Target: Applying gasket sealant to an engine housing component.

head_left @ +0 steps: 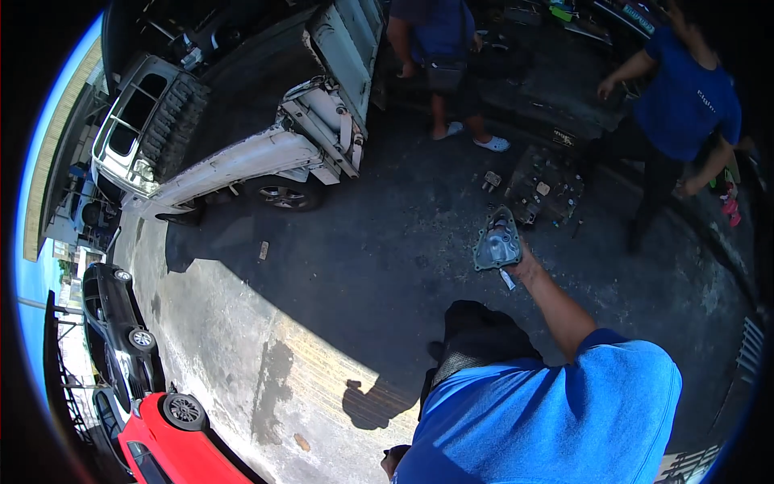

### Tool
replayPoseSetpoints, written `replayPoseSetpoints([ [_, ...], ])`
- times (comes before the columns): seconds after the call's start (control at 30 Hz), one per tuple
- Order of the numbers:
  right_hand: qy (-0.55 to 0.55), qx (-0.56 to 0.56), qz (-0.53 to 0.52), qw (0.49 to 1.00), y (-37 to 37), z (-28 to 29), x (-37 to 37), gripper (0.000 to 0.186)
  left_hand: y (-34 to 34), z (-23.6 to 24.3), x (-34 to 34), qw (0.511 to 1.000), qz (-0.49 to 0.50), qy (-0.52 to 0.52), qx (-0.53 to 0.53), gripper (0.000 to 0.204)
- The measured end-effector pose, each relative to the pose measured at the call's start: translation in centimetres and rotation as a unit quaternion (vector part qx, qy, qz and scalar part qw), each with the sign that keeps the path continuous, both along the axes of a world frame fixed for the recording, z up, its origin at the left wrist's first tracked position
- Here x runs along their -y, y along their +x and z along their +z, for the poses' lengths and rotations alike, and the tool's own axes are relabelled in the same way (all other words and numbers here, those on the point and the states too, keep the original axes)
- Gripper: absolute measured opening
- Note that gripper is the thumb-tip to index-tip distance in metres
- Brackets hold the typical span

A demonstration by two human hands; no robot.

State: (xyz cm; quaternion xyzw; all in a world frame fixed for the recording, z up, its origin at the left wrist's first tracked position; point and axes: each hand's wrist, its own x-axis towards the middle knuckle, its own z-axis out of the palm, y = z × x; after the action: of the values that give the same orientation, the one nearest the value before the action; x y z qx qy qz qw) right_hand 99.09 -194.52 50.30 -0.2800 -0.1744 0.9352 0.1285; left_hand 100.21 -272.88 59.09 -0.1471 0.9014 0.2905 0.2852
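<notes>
Looking down at the wearer's blue shirt (548, 411), the right arm reaches out ahead. The right hand (526, 267) grips a grey metal cover (497, 244) by its near right edge; the cover is held up over dark concrete (363, 250), its hollow side facing the camera. A small white tube (507, 280) shows just below the cover, near the fingers. The left hand (393, 460) is only partly visible, low beside the shirt; I cannot tell whether it holds anything. Beyond the cover, small parts (543, 189) lie on the ground. Two people in blue stand farther off, one ahead (442, 40), one to the right (685, 101). A white truck (234, 169), black car (129, 323) and red car (173, 444) are at left.
</notes>
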Motion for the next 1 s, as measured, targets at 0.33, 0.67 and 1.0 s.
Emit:
replayPoseSetpoints([
  [0.33, -0.01, -0.05, -0.231, 0.972, 4.7, 0.7, 3.9, 0.037, -33.4, -2.6, -5.0, 0.974, 0.116, -0.098, -0.168, 0.044],
  [0.67, 0.057, -0.011, -0.443, 0.895, 5.3, 4.6, 3.5, 0.033, -49.2, -1.8, -40.8, 0.917, -0.333, -0.052, -0.215, 0.026],
  [1.0, 0.061, 0.09, -0.608, 0.786, 6.4, 2.5, 6.7, 0.033, -48.4, -2.3, -75.3, 0.716, -0.659, -0.044, -0.225, 0.034],
])
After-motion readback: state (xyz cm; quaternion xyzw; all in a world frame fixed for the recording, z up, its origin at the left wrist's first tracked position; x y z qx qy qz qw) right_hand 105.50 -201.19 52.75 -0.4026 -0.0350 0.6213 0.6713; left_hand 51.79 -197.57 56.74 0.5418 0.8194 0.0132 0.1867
